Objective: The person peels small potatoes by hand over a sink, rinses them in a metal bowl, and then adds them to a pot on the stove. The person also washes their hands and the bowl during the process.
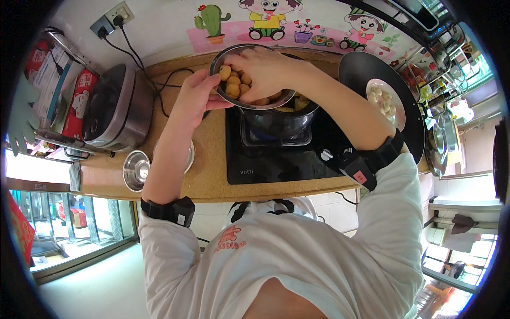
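Note:
My left hand (198, 92) grips the left rim of a metal bowl (224, 56), thumb over the edge and fingers beneath. Small round yellow-brown food balls (233, 85) fill the bowl. Reaching in from the right, my right hand (266, 71) has its fingers spread among the balls; whether it grasps any is hidden. The bowl is tilted above a dark cooking pot (279, 123), covering part of its mouth. Yellowish food pieces (301, 104) show inside the pot, which stands on a black gas hob (263, 167).
Right of the pot, a large black wok (352, 65) holds a plate (399, 119) of pale round food balls (384, 99). On the left are a rice cooker (119, 107), its cables, and a small steel bowl (136, 170) near the counter edge. Another bowl (192, 157) is partly behind my left forearm.

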Demonstrator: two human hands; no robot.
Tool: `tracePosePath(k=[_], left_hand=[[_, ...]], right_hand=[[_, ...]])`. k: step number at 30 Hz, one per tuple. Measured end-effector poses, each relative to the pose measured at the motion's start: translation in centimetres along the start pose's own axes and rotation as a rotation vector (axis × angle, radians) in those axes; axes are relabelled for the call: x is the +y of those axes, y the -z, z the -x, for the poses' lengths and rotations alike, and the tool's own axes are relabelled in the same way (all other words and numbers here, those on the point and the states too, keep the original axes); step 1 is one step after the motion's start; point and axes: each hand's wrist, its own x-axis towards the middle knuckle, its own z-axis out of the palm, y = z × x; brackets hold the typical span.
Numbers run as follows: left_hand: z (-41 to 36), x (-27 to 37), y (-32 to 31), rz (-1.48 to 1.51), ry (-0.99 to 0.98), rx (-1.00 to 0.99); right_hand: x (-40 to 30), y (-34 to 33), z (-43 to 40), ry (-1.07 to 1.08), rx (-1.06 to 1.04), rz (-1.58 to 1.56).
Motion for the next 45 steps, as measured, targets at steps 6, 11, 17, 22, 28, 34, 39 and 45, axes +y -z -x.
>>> tracePosePath(k=[6,11,17,22,28,34,39,45], left_hand=[[-0.1,0.0,-0.7,-0.014,-0.006,0.017],[-0.3,-0.3,-0.9,0.004,0.003,0.025],[-0.3,-0.2,-1.1,-0.035,0.004,0.016],[-0.5,0.1,-1.0,-0.008,0.033,0.005],[-0.9,0.2,-0.6,-0.003,0.041,0.004],[-1.1,0.2,0.3,0.0,0.026,0.04],[-0.5,0.1,2.6,0.027,-0.004,0.12],[0.4,0.5,5.9,0.038,-0.077,0.231]], right_hand=[[-0.2,-0.1,-0.8,-0.159,-0.143,0.0],[0.1,-0.7,-0.6,-0.172,-0.091,0.038],[1.5,-0.9,-0.6,-0.174,0.001,0.019],[2.3,0.0,-0.4,-0.113,0.15,-0.075],[3.3,0.5,-1.2,-0.101,0.259,-0.497],[3.5,-0.6,-2.4,-0.009,0.377,-0.463],[6.1,1.0,-1.6,-0.157,0.383,-0.583],[7.2,-3.0,2.1,-0.343,0.016,-0.343]])
